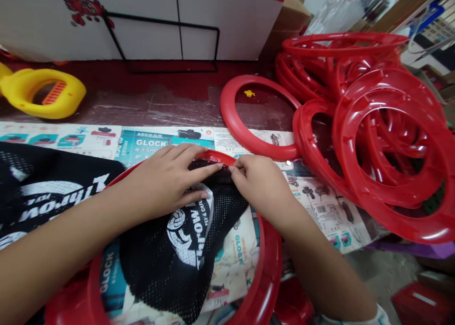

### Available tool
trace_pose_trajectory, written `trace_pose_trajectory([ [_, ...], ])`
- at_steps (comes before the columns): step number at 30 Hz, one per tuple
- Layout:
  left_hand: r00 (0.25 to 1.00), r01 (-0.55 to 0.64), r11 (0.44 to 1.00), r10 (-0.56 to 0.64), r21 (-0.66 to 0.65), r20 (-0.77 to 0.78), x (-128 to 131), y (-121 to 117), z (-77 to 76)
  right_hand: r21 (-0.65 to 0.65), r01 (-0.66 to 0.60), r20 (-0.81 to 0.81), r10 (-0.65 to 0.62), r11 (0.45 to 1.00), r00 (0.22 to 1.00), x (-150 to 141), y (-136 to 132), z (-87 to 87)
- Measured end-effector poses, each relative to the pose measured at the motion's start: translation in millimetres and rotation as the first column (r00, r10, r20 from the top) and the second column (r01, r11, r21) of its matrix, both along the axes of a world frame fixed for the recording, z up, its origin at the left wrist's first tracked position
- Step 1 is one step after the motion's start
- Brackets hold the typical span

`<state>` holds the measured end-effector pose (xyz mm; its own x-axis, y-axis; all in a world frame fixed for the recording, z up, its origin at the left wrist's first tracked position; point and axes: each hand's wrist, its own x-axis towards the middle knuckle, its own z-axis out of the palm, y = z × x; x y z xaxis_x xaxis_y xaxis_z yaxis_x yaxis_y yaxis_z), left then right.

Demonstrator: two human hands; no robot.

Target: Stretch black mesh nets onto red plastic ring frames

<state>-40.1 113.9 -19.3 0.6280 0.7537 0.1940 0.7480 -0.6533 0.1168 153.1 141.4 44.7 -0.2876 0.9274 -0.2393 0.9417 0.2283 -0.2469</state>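
A large red plastic ring lies right in front of me on printed paper sheets. A black mesh net with a white printed logo is stretched over it. My left hand lies flat on the net at the ring's far rim, fingers extended and pressing the mesh down. My right hand is beside it, fingers curled and pinching the mesh edge against the rim. The fingertips of both hands almost meet at the far edge.
A single red ring lies behind, with a small yellow piece inside it. A heap of red rings fills the right. More black printed mesh lies left. A yellow plastic part sits far left, by a white cabinet.
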Motion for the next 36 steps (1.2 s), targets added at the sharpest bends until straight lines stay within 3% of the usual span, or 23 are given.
trace_pose_trajectory([
  [7,0.999,-0.015,0.999,0.017,-0.052,0.038,-0.8,-0.3,1.1,-0.066,0.009,-0.113,-0.016,0.998,0.993,5.2,-2.9,3.1],
  [18,0.995,-0.062,0.993,0.054,-0.104,-0.083,-18.5,0.5,9.9,-0.085,-0.009,-0.361,-0.022,0.996,0.932,9.0,-4.4,-5.1],
  [25,0.959,-0.074,0.997,0.065,-0.023,-0.275,-8.0,-2.0,11.5,-0.096,0.025,-0.368,-0.059,0.995,0.928,9.0,-2.8,-8.8],
  [36,0.950,-0.088,0.996,0.089,0.017,-0.299,-3.4,-6.0,13.7,-0.119,0.023,-0.394,-0.069,0.993,0.917,13.1,2.3,-11.2],
])
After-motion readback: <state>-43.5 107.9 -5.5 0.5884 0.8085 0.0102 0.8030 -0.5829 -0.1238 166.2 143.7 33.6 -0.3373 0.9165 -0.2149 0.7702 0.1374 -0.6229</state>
